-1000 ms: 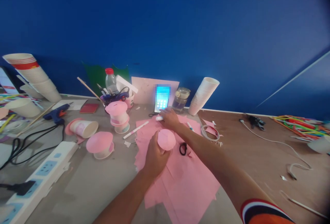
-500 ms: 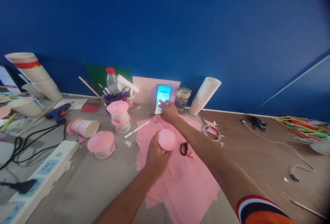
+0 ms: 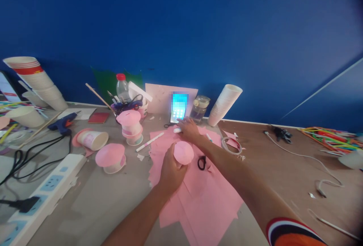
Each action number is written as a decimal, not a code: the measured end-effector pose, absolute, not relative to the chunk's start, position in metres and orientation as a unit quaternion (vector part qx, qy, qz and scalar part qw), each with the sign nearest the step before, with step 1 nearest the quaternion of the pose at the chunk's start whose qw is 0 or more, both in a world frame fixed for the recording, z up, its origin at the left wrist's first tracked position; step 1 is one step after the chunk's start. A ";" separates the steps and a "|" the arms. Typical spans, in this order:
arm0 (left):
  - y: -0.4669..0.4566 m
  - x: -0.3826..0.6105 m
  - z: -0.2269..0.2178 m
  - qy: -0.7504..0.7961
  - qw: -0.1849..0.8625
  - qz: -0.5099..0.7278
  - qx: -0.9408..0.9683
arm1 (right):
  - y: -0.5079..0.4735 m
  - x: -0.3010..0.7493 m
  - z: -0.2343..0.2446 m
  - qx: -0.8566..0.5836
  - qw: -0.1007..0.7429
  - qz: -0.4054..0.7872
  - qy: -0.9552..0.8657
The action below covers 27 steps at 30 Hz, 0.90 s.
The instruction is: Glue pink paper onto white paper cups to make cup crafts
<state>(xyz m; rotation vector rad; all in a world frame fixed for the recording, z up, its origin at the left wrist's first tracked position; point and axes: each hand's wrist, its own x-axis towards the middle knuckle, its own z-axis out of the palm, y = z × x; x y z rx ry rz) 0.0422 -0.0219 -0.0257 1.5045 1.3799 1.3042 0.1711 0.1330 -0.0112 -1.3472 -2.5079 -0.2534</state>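
Observation:
My left hand is closed around a pink round-topped paper piece; its lower part is hidden by my fingers. Ahead of it, my right hand reaches to the bottom of a lit phone propped upright, its fingers stretched out at the screen's lower edge. A small white thing shows by that hand; I cannot make out what it is. Beneath both arms lie overlapping pink paper sheets, with a black ring-shaped item on them. Left of my hands is a white marker.
Pink-trimmed paper cups stand and lie to the left, near a power strip and a blue glue gun. Behind are a glass jar and a leaning cup stack. A tape roll and a cable lie right.
My right hand has drawn slightly down and back from the middle of the phone screen to its lower edge. The screen now shows icons. My left hand keeps its hold.

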 end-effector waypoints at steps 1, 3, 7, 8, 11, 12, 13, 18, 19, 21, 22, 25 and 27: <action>-0.022 0.042 -0.026 0.535 0.352 0.501 0.581 | 0.134 0.171 -0.011 -0.467 0.142 -0.087 -0.869; -0.022 0.042 -0.026 0.537 0.353 0.499 0.581 | 0.134 0.170 -0.011 -0.467 0.145 -0.085 -0.868; -0.021 0.042 -0.029 0.528 0.359 0.505 0.580 | 0.135 0.166 -0.004 -0.465 0.152 -0.084 -0.868; -0.021 0.042 -0.030 0.528 0.360 0.507 0.579 | 0.136 0.165 -0.002 -0.463 0.154 -0.085 -0.869; -0.021 0.042 -0.031 0.525 0.368 0.513 0.571 | 0.142 0.157 0.005 -0.462 0.157 -0.088 -0.869; -0.021 0.042 -0.031 0.524 0.372 0.514 0.568 | 0.145 0.154 0.007 -0.463 0.159 -0.089 -0.867; -0.022 0.042 -0.030 0.523 0.378 0.514 0.565 | 0.147 0.151 0.009 -0.467 0.161 -0.090 -0.865; -0.022 0.042 -0.029 0.527 0.388 0.513 0.556 | 0.154 0.146 0.012 -0.483 0.168 -0.092 -0.854; -0.022 0.042 -0.030 0.528 0.385 0.513 0.557 | 0.153 0.147 0.012 -0.483 0.170 -0.093 -0.854; -0.022 0.042 -0.031 0.529 0.376 0.510 0.564 | 0.147 0.151 0.010 -0.481 0.174 -0.094 -0.854; -0.022 0.042 -0.031 0.529 0.370 0.508 0.570 | 0.144 0.155 0.009 -0.481 0.175 -0.094 -0.854; -0.022 0.042 -0.031 0.530 0.351 0.502 0.587 | 0.132 0.169 0.004 -0.485 0.171 -0.093 -0.852; -0.021 0.042 -0.031 0.530 0.347 0.497 0.593 | 0.126 0.180 0.000 -0.491 0.171 -0.091 -0.850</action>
